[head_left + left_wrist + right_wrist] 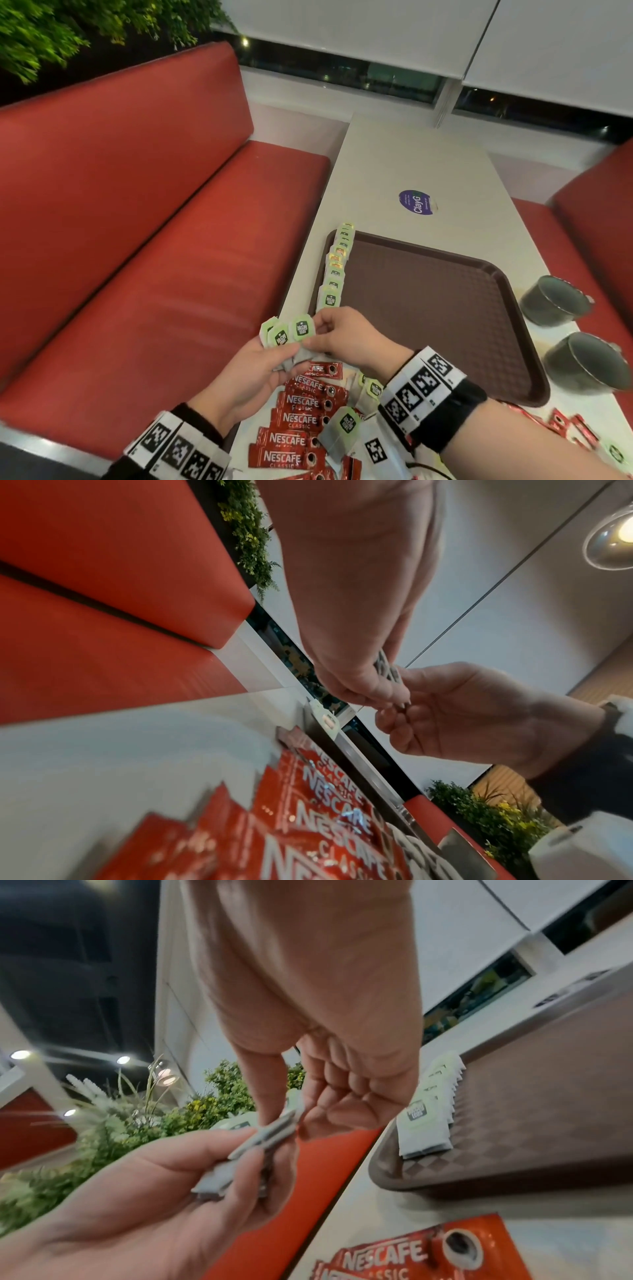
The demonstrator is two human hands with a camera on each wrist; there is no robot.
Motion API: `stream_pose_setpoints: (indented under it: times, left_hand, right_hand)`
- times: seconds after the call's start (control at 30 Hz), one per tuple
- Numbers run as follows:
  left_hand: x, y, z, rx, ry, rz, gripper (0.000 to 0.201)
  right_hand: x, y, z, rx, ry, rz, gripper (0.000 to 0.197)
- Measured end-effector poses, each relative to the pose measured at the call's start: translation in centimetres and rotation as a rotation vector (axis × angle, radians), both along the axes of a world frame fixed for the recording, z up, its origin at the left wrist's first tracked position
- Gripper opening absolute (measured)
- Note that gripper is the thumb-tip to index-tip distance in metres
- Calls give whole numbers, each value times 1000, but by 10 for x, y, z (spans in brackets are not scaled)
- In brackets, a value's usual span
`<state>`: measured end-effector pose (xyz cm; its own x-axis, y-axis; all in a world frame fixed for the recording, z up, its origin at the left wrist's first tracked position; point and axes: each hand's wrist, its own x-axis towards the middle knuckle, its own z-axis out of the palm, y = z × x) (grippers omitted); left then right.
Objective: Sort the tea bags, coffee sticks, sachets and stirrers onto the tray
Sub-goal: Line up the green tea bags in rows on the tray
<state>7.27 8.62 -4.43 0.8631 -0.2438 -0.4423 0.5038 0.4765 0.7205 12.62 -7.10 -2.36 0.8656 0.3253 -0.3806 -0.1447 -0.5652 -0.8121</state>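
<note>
Above the near edge of the table [411, 164], the left hand [253, 370] grips a small fan of tea bags [286, 332], fingers curled round their lower ends. The right hand [346, 337] pinches the rightmost bag of that fan between thumb and fingertips. Just beyond the hands, a brown tray [445, 308] carries a row of tea bags [337, 263] overlapping along its left rim. Red coffee sticks [301, 421] lie on the table below the hands, with more loose tea bags among them. Two dark cups [555, 301] stand right of the tray.
</note>
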Motion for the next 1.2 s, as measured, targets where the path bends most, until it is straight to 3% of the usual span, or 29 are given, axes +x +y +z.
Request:
stream_pose_setpoints:
  times: [0.3, 0.43, 0.57, 0.77, 1.03, 1.2]
  left_hand:
    - [-2, 13, 0, -20, 64, 66, 33]
    - [-5, 15, 0, -22, 72, 76, 30]
    - [-7, 17, -2, -18, 86, 92, 28]
    - [-8, 17, -5, -22, 98, 106, 24]
    - [-9, 13, -7, 3, 107, 116, 23]
    - [-9, 10, -2, 2, 88, 102, 20]
  right_hand:
    - [30, -20, -16, 32, 33, -377, 24]
    - [39, -20, -26, -94, 99, -343, 23]
    - [48, -13, -35, -208, 65, -323, 37]
    - [57, -8, -37, -370, 34, -252, 30]
    - [48, -15, -30, -258, 0, -343, 21]
    - [16, -15, -5, -142, -185, -252, 24]
